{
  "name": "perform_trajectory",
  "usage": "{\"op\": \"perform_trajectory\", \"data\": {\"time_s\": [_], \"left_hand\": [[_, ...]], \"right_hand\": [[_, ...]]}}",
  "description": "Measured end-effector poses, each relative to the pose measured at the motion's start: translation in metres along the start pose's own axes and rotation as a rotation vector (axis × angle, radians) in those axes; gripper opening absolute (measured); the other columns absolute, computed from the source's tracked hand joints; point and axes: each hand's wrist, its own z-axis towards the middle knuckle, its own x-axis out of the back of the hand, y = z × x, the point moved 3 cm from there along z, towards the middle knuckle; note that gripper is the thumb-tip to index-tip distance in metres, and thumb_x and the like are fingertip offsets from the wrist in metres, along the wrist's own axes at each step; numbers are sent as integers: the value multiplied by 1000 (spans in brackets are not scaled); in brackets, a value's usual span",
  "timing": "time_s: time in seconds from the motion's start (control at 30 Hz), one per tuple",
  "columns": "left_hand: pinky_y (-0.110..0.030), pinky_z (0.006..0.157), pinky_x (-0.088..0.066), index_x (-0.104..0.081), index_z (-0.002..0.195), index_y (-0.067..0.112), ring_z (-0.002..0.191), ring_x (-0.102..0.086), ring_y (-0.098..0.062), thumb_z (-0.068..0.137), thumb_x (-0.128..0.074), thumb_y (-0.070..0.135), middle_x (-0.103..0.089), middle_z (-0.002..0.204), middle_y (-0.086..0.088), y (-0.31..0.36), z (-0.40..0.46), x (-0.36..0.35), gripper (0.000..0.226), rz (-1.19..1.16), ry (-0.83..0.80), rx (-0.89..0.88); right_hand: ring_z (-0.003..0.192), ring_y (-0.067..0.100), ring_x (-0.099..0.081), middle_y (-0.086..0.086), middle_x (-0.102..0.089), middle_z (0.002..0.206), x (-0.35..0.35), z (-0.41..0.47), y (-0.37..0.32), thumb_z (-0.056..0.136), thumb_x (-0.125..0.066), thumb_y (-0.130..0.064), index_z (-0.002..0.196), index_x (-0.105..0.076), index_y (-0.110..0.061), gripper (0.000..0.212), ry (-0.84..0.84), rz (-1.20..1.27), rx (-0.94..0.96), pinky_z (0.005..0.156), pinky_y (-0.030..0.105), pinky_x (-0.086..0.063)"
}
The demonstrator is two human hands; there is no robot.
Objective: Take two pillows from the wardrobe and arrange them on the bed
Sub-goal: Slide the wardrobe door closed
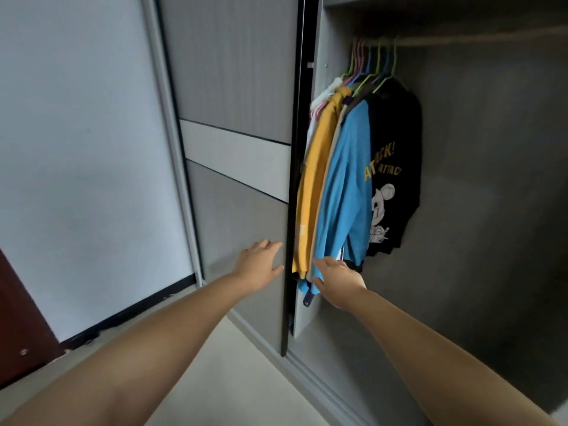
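The grey wardrobe (476,149) stands in front of me with its right side uncovered. Its grey sliding door (236,210) with a black edge covers the left side. My left hand (261,265) lies flat on the door's face beside the black edge, fingers apart, holding nothing. My right hand (338,281) reaches into the opening just right of that edge, fingers spread, under the hems of the hanging shirts. No pillow and no bed are in view.
Several shirts hang on coloured hangers (372,63) inside: a yellow one (319,179), a blue one (347,192), a black printed one (396,179). A pale wall (76,149) lies left, a dark red-brown panel (18,318) at lower left, light floor (233,379) below.
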Motion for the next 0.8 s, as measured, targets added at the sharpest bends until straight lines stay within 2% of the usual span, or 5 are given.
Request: {"op": "perform_trajectory", "data": {"time_s": [0.33,0.47,0.6,0.7,0.8], "left_hand": [[-37,110,-33,-21,147,10,136,-35,-26,92,-48,26,-32,151,-10,-54,208,20,63,-54,147,-8],[-42,119,-14,-9,150,14,146,-9,-22,92,-47,20,-8,160,-7,-74,273,25,70,52,233,-62],[-47,115,8,9,149,20,145,15,-17,83,-56,4,15,159,-1,-76,341,44,94,101,397,-118],[-53,114,9,18,147,22,142,21,-15,74,-59,-3,23,157,-3,-81,372,49,108,78,484,-190],[-60,114,2,12,148,25,141,22,-18,77,-57,2,22,156,-10,-91,384,40,102,105,528,-345]], "right_hand": [[117,28,-57,4,-35,152,41,214,18,100,-43,-33,151,-23,-23,56,146,359,55,87,38,-51],[132,25,-46,7,-25,157,53,280,7,97,-51,-30,153,-13,-22,68,292,568,-25,103,37,-46],[143,25,-31,8,-15,160,69,335,0,94,-57,-30,154,-2,-23,81,489,725,-183,111,39,-38],[137,25,-41,11,-26,157,73,360,-2,94,-57,-29,154,-4,-20,81,584,779,-269,104,35,-43],[119,24,-58,13,-47,145,68,367,3,96,-54,-26,153,-8,-16,74,585,783,-263,94,33,-51]]}}
